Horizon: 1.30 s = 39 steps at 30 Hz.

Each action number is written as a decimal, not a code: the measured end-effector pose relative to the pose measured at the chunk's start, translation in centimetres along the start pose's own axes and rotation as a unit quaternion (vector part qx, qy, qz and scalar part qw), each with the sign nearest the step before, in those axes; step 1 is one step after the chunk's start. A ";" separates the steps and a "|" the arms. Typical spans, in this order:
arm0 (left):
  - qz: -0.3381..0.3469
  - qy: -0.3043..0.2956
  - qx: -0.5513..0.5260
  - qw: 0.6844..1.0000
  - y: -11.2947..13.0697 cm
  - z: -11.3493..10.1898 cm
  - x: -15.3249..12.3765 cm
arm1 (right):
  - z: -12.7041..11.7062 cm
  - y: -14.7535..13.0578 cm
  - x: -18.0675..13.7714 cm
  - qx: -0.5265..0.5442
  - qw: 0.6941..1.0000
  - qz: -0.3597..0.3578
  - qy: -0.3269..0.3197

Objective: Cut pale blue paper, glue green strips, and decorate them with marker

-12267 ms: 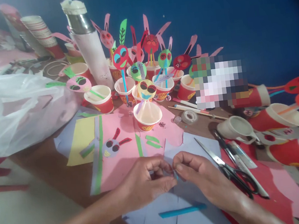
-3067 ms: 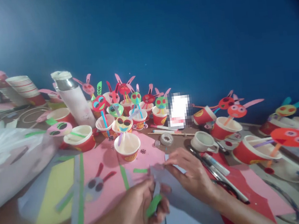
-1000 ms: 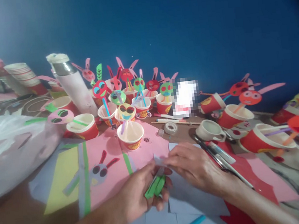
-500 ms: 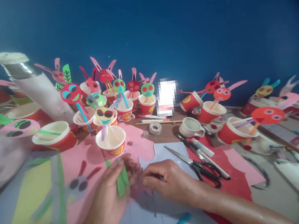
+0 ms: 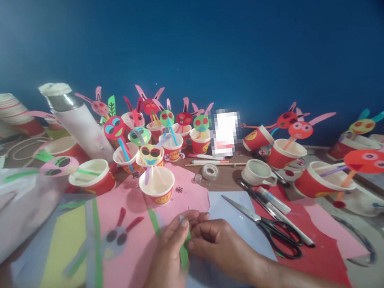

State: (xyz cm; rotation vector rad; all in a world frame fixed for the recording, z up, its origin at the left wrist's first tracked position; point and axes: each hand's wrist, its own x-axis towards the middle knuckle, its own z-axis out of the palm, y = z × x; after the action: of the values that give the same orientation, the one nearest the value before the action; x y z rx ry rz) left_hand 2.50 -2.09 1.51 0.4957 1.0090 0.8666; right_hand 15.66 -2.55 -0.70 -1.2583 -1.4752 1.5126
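My left hand [image 5: 169, 264] is closed on green paper strips [image 5: 184, 255] that stand upright between its fingers. My right hand [image 5: 221, 247] presses against them from the right, its fingers pinched at the strips and a small pale piece [image 5: 182, 219] at the top. Both hands hover over a lavender sheet [image 5: 227, 214] and pink paper [image 5: 134, 243] near the table's front. A white-lined red paper cup [image 5: 157, 186] with a yellow paper face on a stick stands just beyond the hands.
Black-handled scissors [image 5: 274, 229] and pens [image 5: 275, 201] lie right of my hands. Many red cups with paper rabbit faces [image 5: 162, 129] crowd the back, beside a steel flask [image 5: 73, 118], stacked cups [image 5: 8, 109], a tape roll [image 5: 211, 172], a white mug [image 5: 259, 172] and a plastic bag [image 5: 8, 206].
The hands have closed together around the green strips and shifted slightly right. The camera swung back to the left, so the flask and cups now sit further right in view.
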 end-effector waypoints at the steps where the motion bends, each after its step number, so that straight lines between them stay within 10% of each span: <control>1: -0.004 0.005 0.005 1.000 0.1 0.1 -0.1 | 0.0 -0.1 0.0 0.003 1.000 0.002 -0.002; 11: 0.032 -0.128 0.061 0.989 1.2 -1.1 -0.5 | -2.5 -2.2 0.3 -0.075 0.997 0.034 0.003; 19: 0.260 0.087 0.370 0.887 8.7 -6.2 -6.0 | -7.4 -2.0 3.5 -0.310 0.948 0.024 0.066; 26: 0.196 0.239 0.606 0.733 9.0 -15.4 -4.8 | -8.2 -0.8 2.3 -0.424 0.895 0.018 0.139; 39: 0.160 0.238 0.689 0.666 6.4 -13.9 -2.8 | -6.4 -1.8 0.4 -0.405 0.913 0.019 0.052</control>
State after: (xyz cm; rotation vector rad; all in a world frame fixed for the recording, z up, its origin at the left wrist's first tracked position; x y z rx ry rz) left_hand -13.03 -0.96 1.08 1.8529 2.0595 0.3438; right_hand 21.27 0.18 1.67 -1.7929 -2.1054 0.8170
